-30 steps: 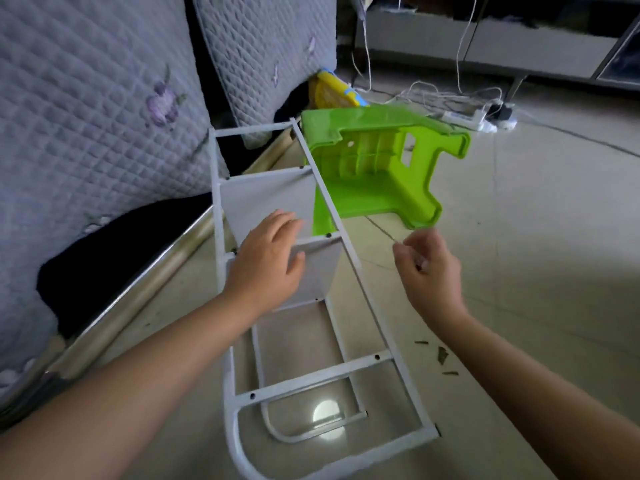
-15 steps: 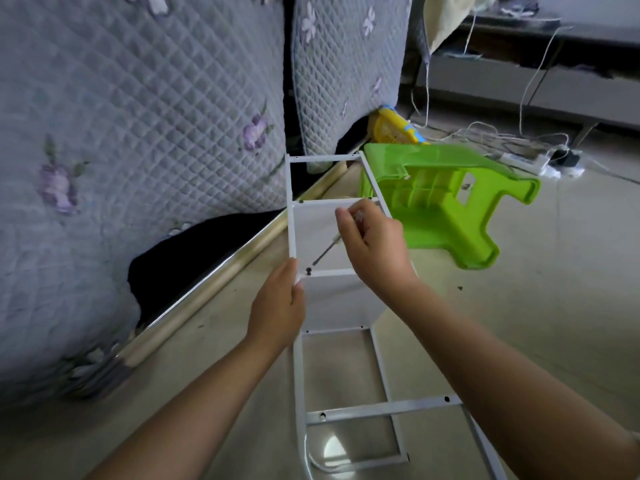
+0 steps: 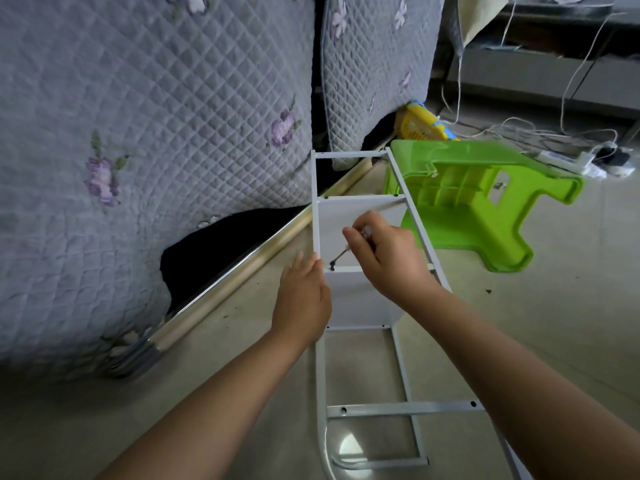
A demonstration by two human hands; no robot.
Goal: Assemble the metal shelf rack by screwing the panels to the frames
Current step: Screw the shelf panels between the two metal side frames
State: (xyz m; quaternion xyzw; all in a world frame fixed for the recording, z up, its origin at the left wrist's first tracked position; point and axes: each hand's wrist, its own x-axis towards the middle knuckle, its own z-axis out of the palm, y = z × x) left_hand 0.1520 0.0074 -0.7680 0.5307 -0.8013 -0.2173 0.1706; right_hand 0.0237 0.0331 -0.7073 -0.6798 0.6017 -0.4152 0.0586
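— While the white rack (image 3: 367, 408) lies on the floor (image 3: 519, 323), what are the hands doing?
— The right hand (image 3: 388, 258) pinches a small screwdriver (image 3: 343, 254). Its tip sits on a dark screw (image 3: 332, 266) at the left end of a cross bar, where a white panel (image 3: 360, 299) meets the frame.
— And the left hand (image 3: 303, 296)?
— Its fingers are straight and press on the left rail, right beside that screw.
— What else is there?
— A green stool (image 3: 460, 202) lies tipped over, touching the rack's far right side. A quilted gray cover (image 3: 138, 150) hangs on the left.
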